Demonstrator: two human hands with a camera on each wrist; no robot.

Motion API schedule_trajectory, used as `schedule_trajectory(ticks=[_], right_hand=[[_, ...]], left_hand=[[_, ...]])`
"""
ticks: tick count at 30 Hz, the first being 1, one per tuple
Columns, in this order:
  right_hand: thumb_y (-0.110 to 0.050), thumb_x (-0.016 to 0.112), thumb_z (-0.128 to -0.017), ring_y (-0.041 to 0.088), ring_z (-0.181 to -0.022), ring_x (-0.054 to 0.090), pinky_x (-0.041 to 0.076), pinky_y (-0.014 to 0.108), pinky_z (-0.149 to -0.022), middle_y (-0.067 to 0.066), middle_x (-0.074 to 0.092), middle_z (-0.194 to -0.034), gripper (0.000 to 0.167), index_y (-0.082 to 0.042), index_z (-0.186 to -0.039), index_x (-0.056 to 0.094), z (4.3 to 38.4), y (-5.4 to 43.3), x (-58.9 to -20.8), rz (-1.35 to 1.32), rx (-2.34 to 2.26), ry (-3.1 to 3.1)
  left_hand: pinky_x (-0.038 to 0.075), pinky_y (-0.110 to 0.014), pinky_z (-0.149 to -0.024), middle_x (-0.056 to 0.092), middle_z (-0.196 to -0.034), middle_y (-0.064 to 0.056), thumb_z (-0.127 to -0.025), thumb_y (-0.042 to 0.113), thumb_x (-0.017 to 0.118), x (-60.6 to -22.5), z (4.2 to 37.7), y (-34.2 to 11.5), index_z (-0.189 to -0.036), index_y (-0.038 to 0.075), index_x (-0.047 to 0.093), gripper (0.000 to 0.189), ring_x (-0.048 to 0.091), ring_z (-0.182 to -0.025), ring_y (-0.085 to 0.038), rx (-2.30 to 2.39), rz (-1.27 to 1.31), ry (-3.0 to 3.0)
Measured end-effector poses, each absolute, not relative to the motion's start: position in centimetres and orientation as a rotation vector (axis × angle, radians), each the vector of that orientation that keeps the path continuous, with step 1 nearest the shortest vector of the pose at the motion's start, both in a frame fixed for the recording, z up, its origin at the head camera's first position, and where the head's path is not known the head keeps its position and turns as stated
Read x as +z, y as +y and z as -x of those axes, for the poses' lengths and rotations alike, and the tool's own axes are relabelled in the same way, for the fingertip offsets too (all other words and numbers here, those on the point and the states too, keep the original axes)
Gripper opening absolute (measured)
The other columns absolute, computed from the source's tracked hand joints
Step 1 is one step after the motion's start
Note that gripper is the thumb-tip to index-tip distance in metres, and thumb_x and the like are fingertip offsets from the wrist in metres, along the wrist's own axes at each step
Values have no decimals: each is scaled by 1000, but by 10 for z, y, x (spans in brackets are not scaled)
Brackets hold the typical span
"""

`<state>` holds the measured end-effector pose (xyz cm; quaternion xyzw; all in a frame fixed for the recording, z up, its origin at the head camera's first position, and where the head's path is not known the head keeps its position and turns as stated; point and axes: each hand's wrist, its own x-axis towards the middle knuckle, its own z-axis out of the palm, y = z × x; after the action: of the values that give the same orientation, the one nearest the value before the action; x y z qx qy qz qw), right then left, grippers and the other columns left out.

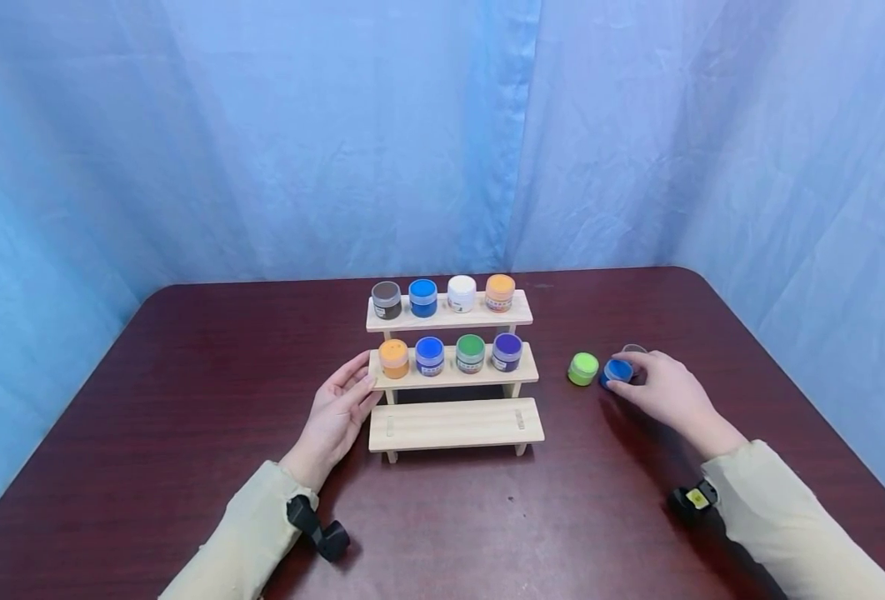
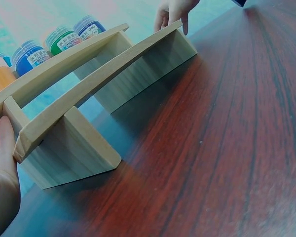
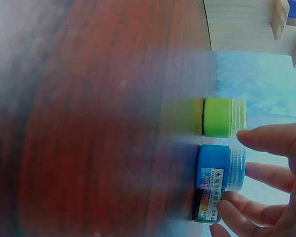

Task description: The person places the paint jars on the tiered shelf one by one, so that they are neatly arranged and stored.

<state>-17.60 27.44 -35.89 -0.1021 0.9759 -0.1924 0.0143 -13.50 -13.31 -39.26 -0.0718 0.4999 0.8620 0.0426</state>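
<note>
A three-tier wooden display stand (image 1: 457,423) stands mid-table. My left hand (image 1: 340,410) holds the left end of its middle shelf. Toward the right, my right hand (image 1: 667,392) has thumb and fingers around the lid of a blue paint jar (image 3: 213,165), which rests on the table. A lime-green paint jar (image 1: 582,369) sits just left of it; in the right wrist view my thumb (image 3: 266,138) overlaps this jar's lid edge. Beyond the blue jar, a dark jar (image 3: 200,210) is partly hidden by it and my fingers.
Orange, blue, green and purple jars (image 1: 507,352) line the middle shelf. Black, blue, white and orange jars (image 1: 499,293) line the top shelf. The lowest shelf is bare wood. Light blue curtains (image 1: 337,142) hang behind the dark red table (image 1: 225,358).
</note>
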Motion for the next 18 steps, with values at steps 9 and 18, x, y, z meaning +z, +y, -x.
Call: schedule_trajectory(ticks=[9, 18], right_hand=[[-24, 68, -86, 28, -83, 55, 51, 45, -67, 20, 61, -100, 40, -2, -118, 61, 176, 276, -361, 341, -596, 3048], [-18, 70, -84, 31, -88, 54, 51, 50, -74, 22, 59, -102, 37, 1, -114, 62, 171, 277, -363, 375, -629, 3053]], left_hand=[[52, -16, -80, 55, -98, 4, -97, -6, 41, -393, 136, -133, -145, -3, 29, 50, 61, -89, -1, 2633, 246, 1541], [52, -15, -79, 54, -99, 2, -96, -7, 40, -393, 136, -133, -146, -2, 28, 51, 61, -86, -2, 2643, 252, 1512]])
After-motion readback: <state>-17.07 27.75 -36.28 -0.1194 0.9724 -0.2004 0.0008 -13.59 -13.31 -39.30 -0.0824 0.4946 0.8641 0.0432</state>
